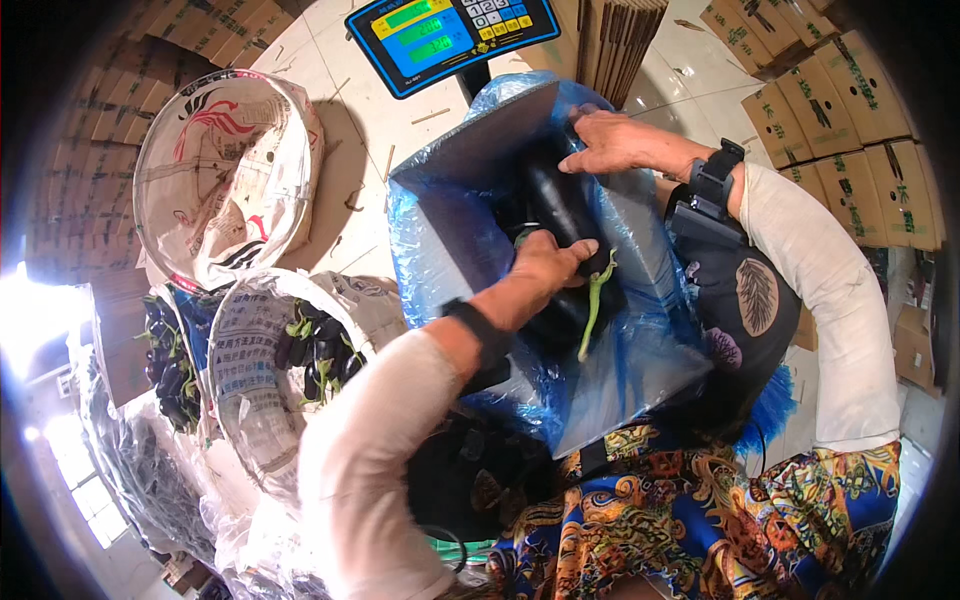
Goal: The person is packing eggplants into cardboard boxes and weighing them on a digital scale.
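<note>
A cardboard box (480,131) lined with blue plastic film (420,247) stands before me, its flaps raised. Dark eggplants lie inside it. My left hand (547,259) is on the stem end of a long eggplant (559,199), whose green stem (594,307) points towards me. At the far right side of the box, my right hand (600,139) reaches over the eggplant's other end, with the fingertips partly hidden against the film. Whether the right fingers grip anything is not clear.
Beyond the box is a digital scale display (454,37). An open woven sack (225,172) stands at left, near another sack (255,390) holding eggplants (322,349). Stacked cartons (840,97) line the right; folded cardboard (619,45) stands behind the box.
</note>
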A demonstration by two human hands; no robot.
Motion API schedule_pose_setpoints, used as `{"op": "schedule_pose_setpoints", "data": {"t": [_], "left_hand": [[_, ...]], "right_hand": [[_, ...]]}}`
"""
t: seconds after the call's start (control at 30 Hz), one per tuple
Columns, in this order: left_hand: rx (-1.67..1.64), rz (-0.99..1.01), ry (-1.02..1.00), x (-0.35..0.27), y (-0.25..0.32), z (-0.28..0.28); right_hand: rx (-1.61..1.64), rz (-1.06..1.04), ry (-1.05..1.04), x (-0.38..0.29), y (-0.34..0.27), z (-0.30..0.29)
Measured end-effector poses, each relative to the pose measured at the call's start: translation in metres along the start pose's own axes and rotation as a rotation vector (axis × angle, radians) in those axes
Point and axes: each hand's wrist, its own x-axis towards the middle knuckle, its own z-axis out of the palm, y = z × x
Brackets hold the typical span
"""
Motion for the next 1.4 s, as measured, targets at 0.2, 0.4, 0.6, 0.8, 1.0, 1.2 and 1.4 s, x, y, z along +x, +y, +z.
{"op": "schedule_pose_setpoints", "data": {"t": [0.2,0.4,0.6,0.8,1.0,1.2,1.4], "left_hand": [[0.275,-0.212,-0.036,0.002,0.022,0.003],[0.692,-0.090,-0.217,-0.017,0.041,-0.019],[0.187,0.344,-0.076,-0.170,0.116,-0.150],[-0.056,0.427,0.873,-0.195,-0.075,-0.341],[0.347,0.457,1.000,-0.113,-0.147,-0.278],[0.299,0.483,0.992,-0.077,-0.139,-0.176],[0.110,0.619,0.747,-0.102,-0.142,-0.140]], "right_hand": [[-0.108,-0.017,-0.040,-0.013,-0.002,-0.003],[-0.172,-0.111,0.154,-0.021,0.005,0.006],[-0.412,-0.488,0.634,-0.059,-0.009,0.003],[-0.256,-0.445,0.156,-0.085,-0.056,-0.007],[-0.093,-0.563,-0.109,-0.083,-0.125,-0.009],[0.149,-0.658,-0.142,-0.048,-0.223,-0.007],[0.004,-0.708,0.102,0.075,-0.256,0.092]]}}
